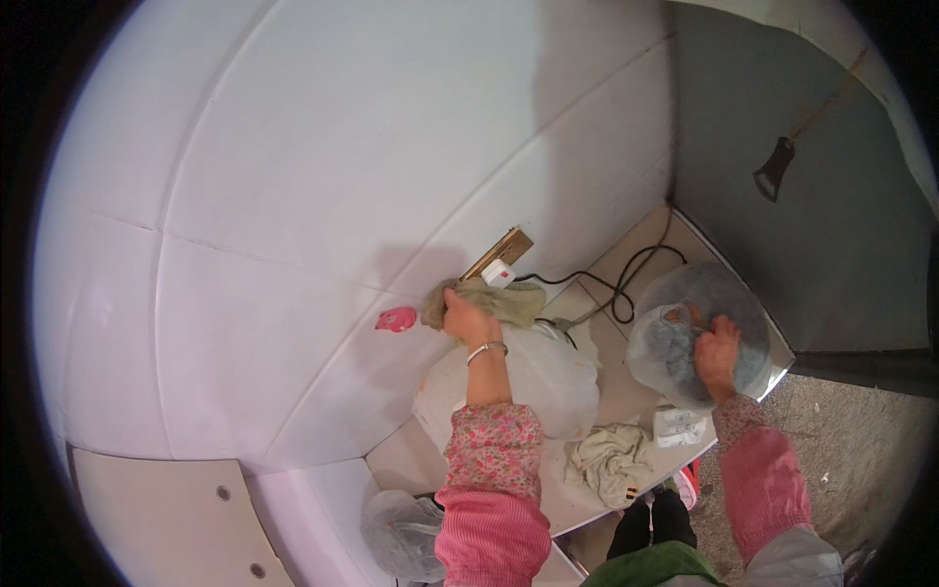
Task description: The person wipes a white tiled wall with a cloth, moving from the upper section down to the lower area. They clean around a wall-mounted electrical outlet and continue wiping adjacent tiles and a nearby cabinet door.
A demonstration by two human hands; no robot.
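Observation:
My left hand (468,320) grips a greenish-grey cloth (513,299) against the white wall, just below a wooden strip (506,249) with a white plug (499,274). A pink sticker or hook (396,319) is on the wall to its left. My right hand (717,352) rests on a round, dark object under a clear plastic cover (664,352) at the counter's right end; whether its fingers grip the cover is unclear. A large white plastic-covered object (550,381) lies beneath my left forearm.
Black cables (623,293) loop across the tiled counter (638,400). Near its front edge lie a crumpled pale cloth (612,462) and a white packet (678,427). Another plastic-covered object (400,536) stands lower left. A dark metal tool (775,170) hangs at the grey panel.

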